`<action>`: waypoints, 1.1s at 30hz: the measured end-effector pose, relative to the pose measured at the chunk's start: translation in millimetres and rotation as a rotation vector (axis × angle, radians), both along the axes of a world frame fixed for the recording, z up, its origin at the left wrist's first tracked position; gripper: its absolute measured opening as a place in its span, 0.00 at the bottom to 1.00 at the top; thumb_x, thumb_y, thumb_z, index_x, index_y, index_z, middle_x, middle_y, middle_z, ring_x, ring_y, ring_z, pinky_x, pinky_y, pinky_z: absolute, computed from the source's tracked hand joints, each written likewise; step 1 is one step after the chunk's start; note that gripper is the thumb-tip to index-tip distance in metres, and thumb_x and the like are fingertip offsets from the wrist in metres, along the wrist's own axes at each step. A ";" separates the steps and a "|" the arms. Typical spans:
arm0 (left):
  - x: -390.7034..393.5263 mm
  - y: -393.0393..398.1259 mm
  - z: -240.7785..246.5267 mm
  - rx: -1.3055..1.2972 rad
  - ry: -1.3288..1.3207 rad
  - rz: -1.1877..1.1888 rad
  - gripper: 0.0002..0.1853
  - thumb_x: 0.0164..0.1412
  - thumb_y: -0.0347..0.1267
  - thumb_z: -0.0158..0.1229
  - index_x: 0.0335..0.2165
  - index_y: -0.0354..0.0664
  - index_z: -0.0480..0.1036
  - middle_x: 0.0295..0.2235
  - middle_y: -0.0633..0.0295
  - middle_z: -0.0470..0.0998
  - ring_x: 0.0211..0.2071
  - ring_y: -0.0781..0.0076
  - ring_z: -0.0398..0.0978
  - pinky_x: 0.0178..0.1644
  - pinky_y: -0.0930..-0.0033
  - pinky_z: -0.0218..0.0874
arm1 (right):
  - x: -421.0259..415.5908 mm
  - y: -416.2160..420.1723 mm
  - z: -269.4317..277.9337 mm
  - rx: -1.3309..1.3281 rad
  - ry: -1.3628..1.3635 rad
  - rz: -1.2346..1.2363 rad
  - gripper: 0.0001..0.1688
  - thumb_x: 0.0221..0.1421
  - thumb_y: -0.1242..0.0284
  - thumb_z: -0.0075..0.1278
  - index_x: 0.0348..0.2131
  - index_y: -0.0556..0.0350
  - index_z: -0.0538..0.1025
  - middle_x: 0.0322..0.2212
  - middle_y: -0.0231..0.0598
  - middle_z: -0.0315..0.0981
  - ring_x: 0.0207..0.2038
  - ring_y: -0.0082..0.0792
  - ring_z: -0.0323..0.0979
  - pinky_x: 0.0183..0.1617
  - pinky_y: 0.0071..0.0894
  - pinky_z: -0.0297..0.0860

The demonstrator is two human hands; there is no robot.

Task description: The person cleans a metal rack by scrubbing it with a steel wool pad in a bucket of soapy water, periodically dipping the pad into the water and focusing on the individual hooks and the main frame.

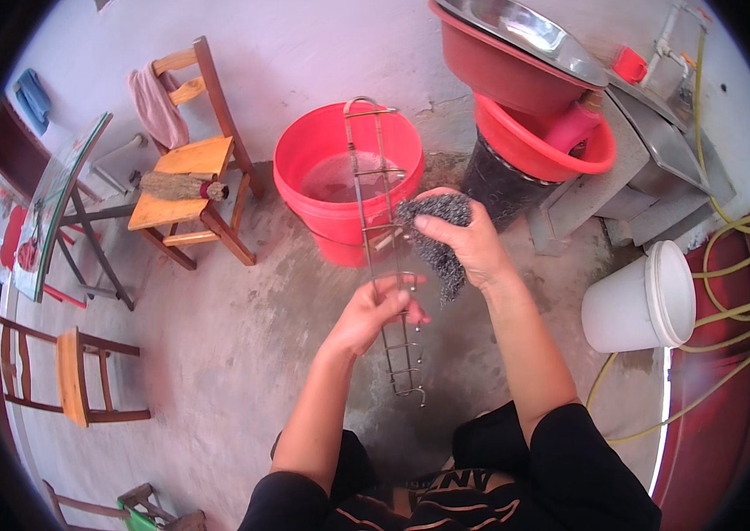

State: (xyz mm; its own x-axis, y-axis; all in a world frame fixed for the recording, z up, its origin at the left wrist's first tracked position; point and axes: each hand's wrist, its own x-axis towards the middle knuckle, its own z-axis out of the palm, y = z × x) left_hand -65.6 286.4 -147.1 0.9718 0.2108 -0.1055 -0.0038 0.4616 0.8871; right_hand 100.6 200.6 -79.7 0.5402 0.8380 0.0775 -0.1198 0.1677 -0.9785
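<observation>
A long metal wire hook rack (359, 192) stretches away from me, its far end over the mouth of a red plastic bucket (322, 229). My left hand (381, 308) grips the rack below its middle, thumb and fingers around the wires. In my right hand (464, 232) is a wet-looking grey cloth (444, 265), bunched up against the rack's right side wire. Small ball-tipped hooks stick out along the rack's near right side. Inside the bucket is cloudy, foamy water (341, 178).
A wooden chair (182, 159) at the left bears a straw hand broom (175, 186) and a pink towel (157, 106). Stacked basins (514, 60) rise behind right. A white lidded bucket (620, 305) and yellow hose (706, 318) lie right. A glass-topped table (63, 199) stands far left.
</observation>
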 end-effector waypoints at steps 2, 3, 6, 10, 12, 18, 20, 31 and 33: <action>1.2 3.4 -9.8 -0.033 0.033 0.084 0.17 0.62 0.37 0.51 0.41 0.33 0.69 0.23 0.65 0.72 0.30 0.70 0.76 0.36 0.70 0.66 | -5.5 5.4 -6.9 -0.024 -0.114 -0.015 0.15 0.51 0.76 0.55 0.40 0.59 0.71 0.29 0.36 0.76 0.29 0.22 0.72 0.34 0.21 0.69; 2.9 4.2 -13.2 -0.049 0.046 0.125 0.17 0.63 0.38 0.51 0.41 0.33 0.69 0.21 0.66 0.70 0.29 0.70 0.75 0.35 0.71 0.66 | -4.0 6.1 -7.1 -0.003 -0.139 -0.101 0.15 0.51 0.76 0.55 0.40 0.59 0.71 0.29 0.36 0.76 0.29 0.22 0.72 0.34 0.21 0.69; 0.2 10.2 -18.7 0.076 0.123 0.226 0.19 0.64 0.43 0.48 0.30 0.35 0.70 0.15 0.67 0.65 0.21 0.70 0.74 0.25 0.73 0.63 | 11.6 2.5 -2.1 0.056 -0.228 -0.340 0.15 0.54 0.73 0.53 0.41 0.59 0.70 0.31 0.39 0.77 0.28 0.22 0.72 0.33 0.21 0.69; -3.2 14.7 -21.3 0.367 0.265 0.302 0.26 0.64 0.48 0.46 0.21 0.37 0.68 0.12 0.67 0.64 0.16 0.72 0.73 0.18 0.75 0.60 | 10.2 -9.2 18.9 0.172 -0.502 -0.445 0.12 0.50 0.76 0.55 0.36 0.60 0.72 0.30 0.33 0.72 0.32 0.24 0.71 0.37 0.23 0.68; -2.3 12.3 -7.2 0.470 0.357 0.313 0.23 0.62 0.42 0.50 0.18 0.34 0.69 0.13 0.62 0.70 0.15 0.74 0.72 0.18 0.73 0.60 | 10.2 -6.9 25.1 0.206 -0.947 -0.549 0.12 0.47 0.79 0.55 0.35 0.58 0.73 0.30 0.33 0.71 0.34 0.27 0.71 0.38 0.24 0.67; -2.3 -13.9 4.0 0.470 0.433 0.250 0.24 0.60 0.43 0.53 0.19 0.33 0.70 0.12 0.60 0.70 0.13 0.71 0.72 0.19 0.69 0.62 | -1.5 -1.3 12.8 -0.085 -1.252 -0.639 0.15 0.35 0.80 0.59 0.29 0.52 0.74 0.28 0.35 0.70 0.35 0.41 0.70 0.37 0.38 0.67; -0.2 -14.3 2.6 0.595 0.440 0.287 0.24 0.60 0.43 0.53 0.19 0.32 0.70 0.11 0.59 0.70 0.12 0.70 0.72 0.19 0.68 0.63 | 4.9 -1.9 7.2 -0.129 -1.270 -0.692 0.16 0.34 0.80 0.59 0.29 0.52 0.74 0.27 0.35 0.70 0.34 0.42 0.69 0.37 0.38 0.67; -6.7 11.7 -18.1 0.885 0.639 0.374 0.22 0.60 0.45 0.51 0.22 0.37 0.72 0.16 0.58 0.74 0.16 0.67 0.75 0.26 0.65 0.64 | 39.6 -11.4 -5.7 0.007 -0.210 -0.559 0.12 0.48 0.75 0.59 0.34 0.61 0.75 0.25 0.35 0.75 0.26 0.23 0.71 0.31 0.25 0.68; -8.4 16.0 -20.0 0.949 0.623 0.400 0.20 0.61 0.44 0.51 0.24 0.38 0.72 0.16 0.58 0.74 0.18 0.65 0.75 0.27 0.64 0.64 | 49.8 -18.1 -7.0 0.115 -0.074 -0.588 0.12 0.49 0.76 0.58 0.35 0.62 0.75 0.27 0.34 0.75 0.27 0.23 0.71 0.32 0.23 0.69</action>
